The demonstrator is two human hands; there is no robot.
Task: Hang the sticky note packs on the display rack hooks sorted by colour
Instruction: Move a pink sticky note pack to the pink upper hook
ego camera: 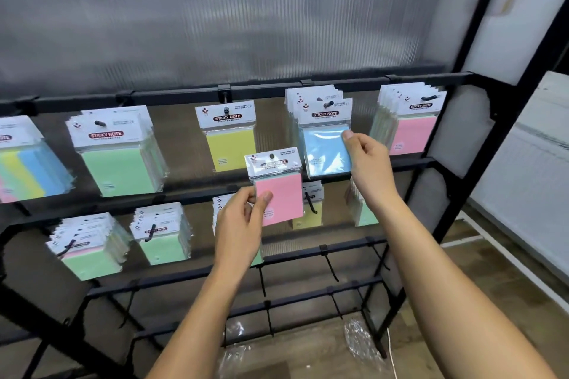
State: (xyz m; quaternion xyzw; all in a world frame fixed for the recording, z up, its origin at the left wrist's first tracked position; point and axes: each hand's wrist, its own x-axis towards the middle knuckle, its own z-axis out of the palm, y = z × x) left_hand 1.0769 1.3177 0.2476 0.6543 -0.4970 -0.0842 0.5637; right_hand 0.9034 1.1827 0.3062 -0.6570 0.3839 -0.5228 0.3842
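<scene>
The display rack (308, 90) is already well stocked: green, yellow, blue and pink stacks are hung along its top bar, with more on the rows underneath. A pink pack (278, 191) is held free in front of the rack, just below the yellow pack (228, 138), and it's pinched at its lower left corner by the left hand (240, 224), thumb on the front. The blue pack (327, 148) on its hook is gripped at the right edge by the right hand (368, 160), fingers curled round it, probably just to steady it, though that's hard to tell from here. For the step in hand, the pink pack should be carried over to the pink stack (411, 123) at the rack's right end, with the header hole lined up square on the hook (426, 98) and the pack slid right back.
</scene>
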